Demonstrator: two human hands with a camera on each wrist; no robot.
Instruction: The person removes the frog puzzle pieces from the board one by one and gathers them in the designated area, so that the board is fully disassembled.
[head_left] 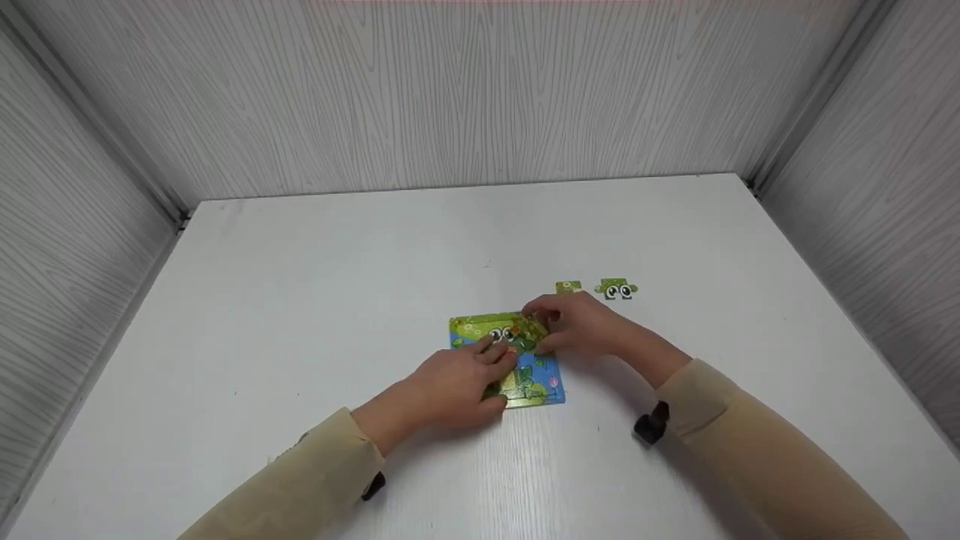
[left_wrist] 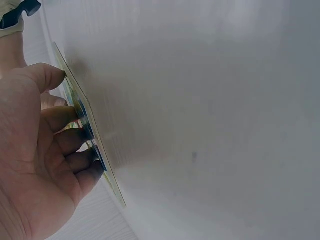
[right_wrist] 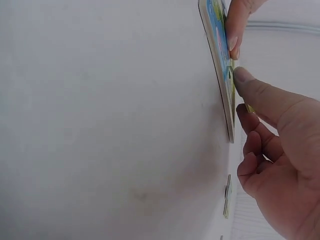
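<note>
A jigsaw puzzle board (head_left: 551,386), with a green and blue cartoon picture, lies flat on the white table. My left hand (head_left: 457,382) rests on its left part, fingertips touching the picture and thumb at the near edge. In the left wrist view, the fingers of the left hand (left_wrist: 55,140) are bent gently against the board (left_wrist: 95,120). Over the board's far right corner, my right hand (head_left: 585,326) pinches a green puzzle piece (head_left: 532,328), tilted and partly covered by the fingers. The right wrist view shows only a sliver of that piece (right_wrist: 249,108) by the right hand (right_wrist: 280,130).
Beyond the right hand lie two loose pieces: a green one (head_left: 568,286), partly hidden by the hand, and one with cartoon eyes (head_left: 616,289). White table surface (head_left: 337,262) surrounds the board. Pale wood-grain panels (head_left: 450,90) stand at the back and sides.
</note>
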